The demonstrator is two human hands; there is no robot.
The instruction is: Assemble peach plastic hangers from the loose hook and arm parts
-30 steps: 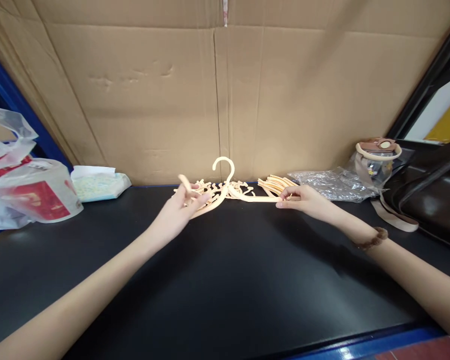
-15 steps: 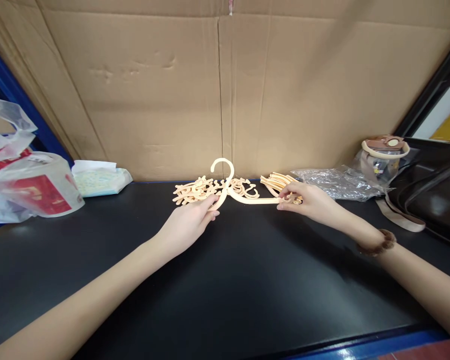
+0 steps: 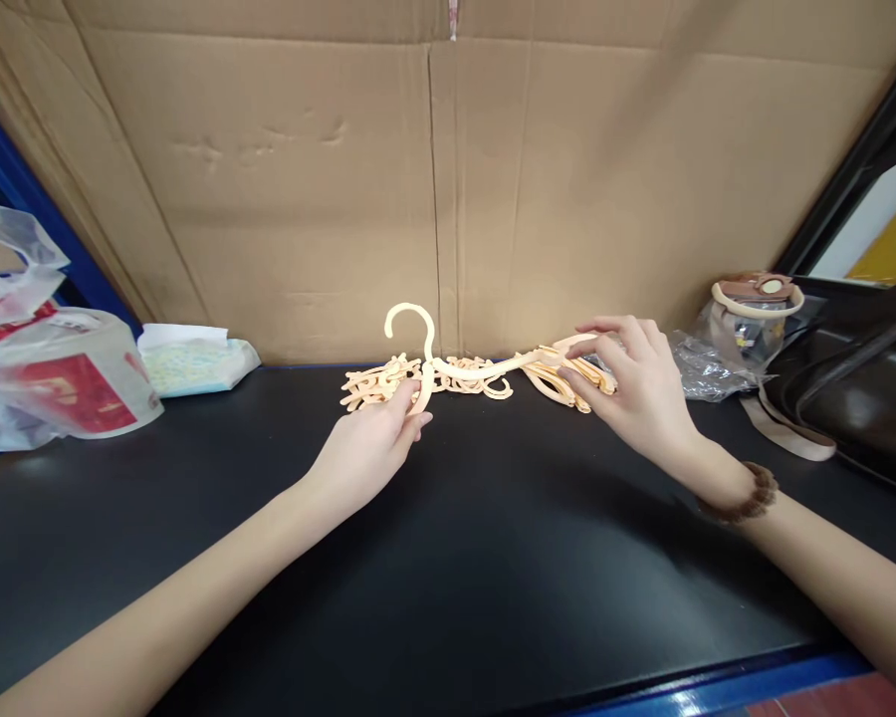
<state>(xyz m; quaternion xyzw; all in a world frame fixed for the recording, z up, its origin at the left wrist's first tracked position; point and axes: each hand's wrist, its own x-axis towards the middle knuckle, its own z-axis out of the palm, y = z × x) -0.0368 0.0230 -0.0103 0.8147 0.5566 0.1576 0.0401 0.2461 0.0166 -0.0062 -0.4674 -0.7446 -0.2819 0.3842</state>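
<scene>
A peach plastic hanger with a round hook is held up over the back of the black table. My left hand pinches it just under the hook. My right hand grips the tip of its right arm, fingers curled over it. Beneath the hanger lies a heap of small peach hook pieces. A stack of peach hanger arms lies under my right hand.
A cardboard wall stands behind the table. At the left are plastic bags and a tissue pack. At the right lie a crumpled clear bag, a lidded jar and a dark brown bag.
The hanger has shifted left and its right arm has risen. My right hand lifted off the stack and now curls over the arm's tip. My left hand slid to the hook's base.
</scene>
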